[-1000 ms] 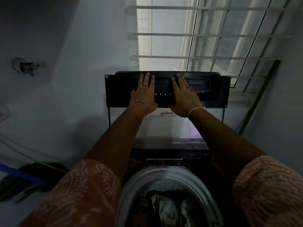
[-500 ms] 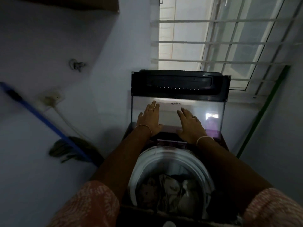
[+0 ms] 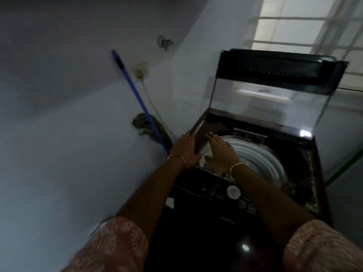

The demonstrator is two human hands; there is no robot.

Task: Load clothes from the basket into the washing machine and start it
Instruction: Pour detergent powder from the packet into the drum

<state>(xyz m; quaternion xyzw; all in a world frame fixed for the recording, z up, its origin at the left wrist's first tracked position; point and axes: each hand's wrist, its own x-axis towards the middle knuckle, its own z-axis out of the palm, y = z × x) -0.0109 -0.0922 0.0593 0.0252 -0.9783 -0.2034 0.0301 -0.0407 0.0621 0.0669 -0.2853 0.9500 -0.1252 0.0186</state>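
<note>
Left hand (image 3: 184,151) and right hand (image 3: 223,154) hide the washer's (image 3: 196,232) blurred left rim.

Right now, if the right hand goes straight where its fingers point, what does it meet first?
Probably the right hand meets the washing machine's dark rear deck, just under the raised glass lid; depth is unclear.

Head view, down onto washing machine (image 3: 271,165)
</note>
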